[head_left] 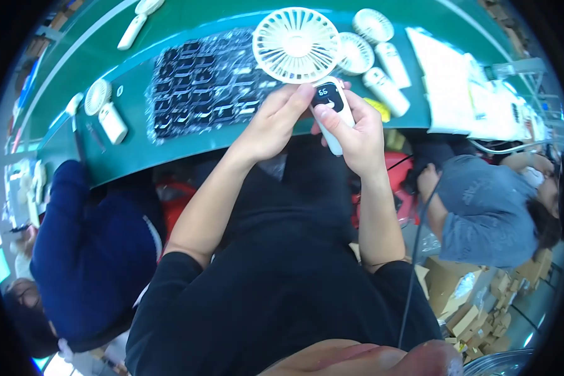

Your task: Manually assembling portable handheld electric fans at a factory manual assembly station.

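Observation:
A white handheld fan is held up in front of me, its round grille away from me and its handle toward me. On the handle is a dark display with lit digits. My right hand is wrapped round the handle, thumb lying on its front just below the display. At the neck, my left hand grips the fan from the left, thumb and fingers closed against it; its fingertips are partly hidden. Behind the fan, a tray of dark parts under clear plastic lies on the green table.
More white handheld fans lie right of mine, one with a pale handle, near a yellow item. Another fan rests at left. White sheets cover the right side. Co-workers sit at left and right. A cable hangs beside my right arm.

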Motion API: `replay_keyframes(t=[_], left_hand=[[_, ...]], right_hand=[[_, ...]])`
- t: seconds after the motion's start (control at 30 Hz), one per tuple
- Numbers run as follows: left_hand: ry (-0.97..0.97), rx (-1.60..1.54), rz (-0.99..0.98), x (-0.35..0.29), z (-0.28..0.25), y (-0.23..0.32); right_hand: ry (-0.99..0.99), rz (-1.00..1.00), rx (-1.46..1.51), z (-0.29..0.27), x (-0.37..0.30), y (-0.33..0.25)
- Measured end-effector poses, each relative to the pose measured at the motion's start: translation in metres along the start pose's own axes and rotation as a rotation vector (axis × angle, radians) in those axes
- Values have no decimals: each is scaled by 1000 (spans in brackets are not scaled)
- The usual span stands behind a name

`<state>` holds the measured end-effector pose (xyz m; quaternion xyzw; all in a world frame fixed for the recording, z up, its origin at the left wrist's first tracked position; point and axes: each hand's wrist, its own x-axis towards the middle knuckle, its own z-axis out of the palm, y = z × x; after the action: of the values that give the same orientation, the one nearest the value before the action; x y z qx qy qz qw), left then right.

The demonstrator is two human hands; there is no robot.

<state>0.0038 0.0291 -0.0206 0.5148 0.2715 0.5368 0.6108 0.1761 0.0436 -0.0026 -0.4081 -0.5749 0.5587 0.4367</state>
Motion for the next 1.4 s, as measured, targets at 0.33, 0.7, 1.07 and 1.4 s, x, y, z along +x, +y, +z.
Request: replay_keyframes(t=[0.33,0.7,1.07,1.4], left_hand=[[-666,443,-589,-68,-8,-51],[-316,540,-573,-118,-51,-16],[-8,-260,-187,-65,-43,27],[527,-136,-29,-21,-131,37]], right_hand=[[522,142,-1113,-243,125,25],[262,-137,-1421,-111,141,9],[273,-239,-1029,-24,86,-28],[-338,-714,-930,87,42,11]])
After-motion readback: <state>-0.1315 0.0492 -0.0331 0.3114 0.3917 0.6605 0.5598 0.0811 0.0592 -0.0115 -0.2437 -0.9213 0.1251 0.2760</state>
